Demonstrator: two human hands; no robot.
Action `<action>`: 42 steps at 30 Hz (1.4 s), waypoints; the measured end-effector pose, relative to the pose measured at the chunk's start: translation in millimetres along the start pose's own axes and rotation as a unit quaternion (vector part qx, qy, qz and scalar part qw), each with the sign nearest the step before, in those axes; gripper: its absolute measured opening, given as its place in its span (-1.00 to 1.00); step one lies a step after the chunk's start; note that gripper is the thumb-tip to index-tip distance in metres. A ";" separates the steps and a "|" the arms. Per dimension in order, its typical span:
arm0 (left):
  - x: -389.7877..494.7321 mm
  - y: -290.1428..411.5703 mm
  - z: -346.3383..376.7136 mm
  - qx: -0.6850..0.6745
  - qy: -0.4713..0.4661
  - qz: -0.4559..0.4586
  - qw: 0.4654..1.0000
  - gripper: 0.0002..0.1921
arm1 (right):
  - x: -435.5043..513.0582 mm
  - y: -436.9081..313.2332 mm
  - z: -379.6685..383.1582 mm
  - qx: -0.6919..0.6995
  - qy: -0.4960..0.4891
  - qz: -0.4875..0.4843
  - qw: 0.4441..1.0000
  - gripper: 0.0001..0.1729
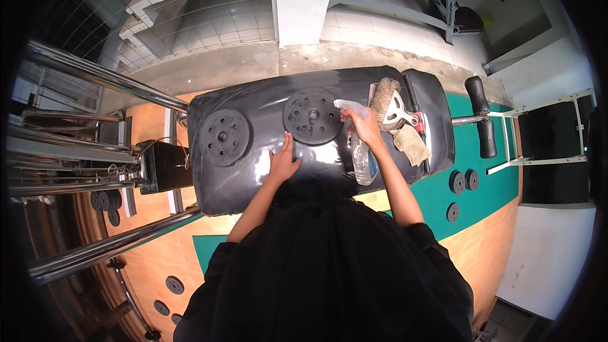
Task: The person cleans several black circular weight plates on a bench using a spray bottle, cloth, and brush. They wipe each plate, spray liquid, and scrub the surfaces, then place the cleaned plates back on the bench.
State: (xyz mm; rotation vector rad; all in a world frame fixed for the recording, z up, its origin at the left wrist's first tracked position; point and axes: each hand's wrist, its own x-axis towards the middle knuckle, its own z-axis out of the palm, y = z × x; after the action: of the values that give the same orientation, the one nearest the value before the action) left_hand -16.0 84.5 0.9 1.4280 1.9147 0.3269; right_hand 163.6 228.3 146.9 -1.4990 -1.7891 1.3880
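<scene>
My right hand [362,126] is closed round the neck and trigger of a clear plastic spray bottle [363,166], its nozzle pointing left over a black weight plate [304,114]. That plate lies flat on a black padded bench [266,95]. My left hand [283,164] rests by the plate's lower left edge, fingers extended, holding nothing. Farther left on the bench lies a second weight plate [232,137]. Right of the bottle are a brush with pale bristles [385,97] and a white and red handle, and a beige cloth or glove [412,146].
Chrome bars [109,76] and a black weight stack [164,166] stand at the left. Black foam rollers [477,95] extend beyond the bench's right end. Small weight plates [457,182] lie on the green mat [498,180]; others [175,285] lie at the lower left.
</scene>
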 end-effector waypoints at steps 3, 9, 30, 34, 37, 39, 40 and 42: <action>-2.1 3.6 -3.5 0.000 -0.013 -0.012 1.000 -0.03 | -0.6 13.1 -15.2 -0.005 0.026 0.013 1.000 -0.65; 1.0 -0.1 6.3 0.013 0.018 -0.002 1.000 -0.02 | -5.5 49.1 -36.6 -0.088 0.063 -0.019 0.994 -0.62; -7.5 16.2 11.5 -0.125 0.099 -0.046 0.986 -0.07 | -73.4 63.3 -83.9 0.192 0.100 -0.033 0.976 -0.76; -9.4 41.8 19.6 -0.162 0.159 0.014 0.974 -0.11 | -62.7 68.3 -103.6 0.208 0.254 -0.116 0.937 -0.81; -5.7 63.5 24.5 -0.165 0.182 0.061 0.967 -0.13 | -49.8 84.0 -100.9 0.136 0.348 -0.182 0.909 -0.81; -3.7 75.2 26.3 -0.157 0.188 0.076 0.967 -0.14 | -40.8 108.5 -93.1 0.094 0.374 -0.218 0.897 -0.77; -2.6 80.3 26.7 -0.152 0.186 0.077 0.968 -0.14 | -39.5 114.4 -88.8 0.111 0.378 -0.222 0.892 -0.74; -0.1 85.5 30.5 -0.146 0.187 0.076 0.969 -0.15 | -39.5 116.3 -84.9 0.154 0.365 -0.222 0.891 -0.65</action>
State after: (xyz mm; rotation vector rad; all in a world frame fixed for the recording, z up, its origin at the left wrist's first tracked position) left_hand 66.9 108.6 29.1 1.3848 1.9439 0.9695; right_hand 301.7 218.3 91.0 -1.1229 -1.2417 0.6908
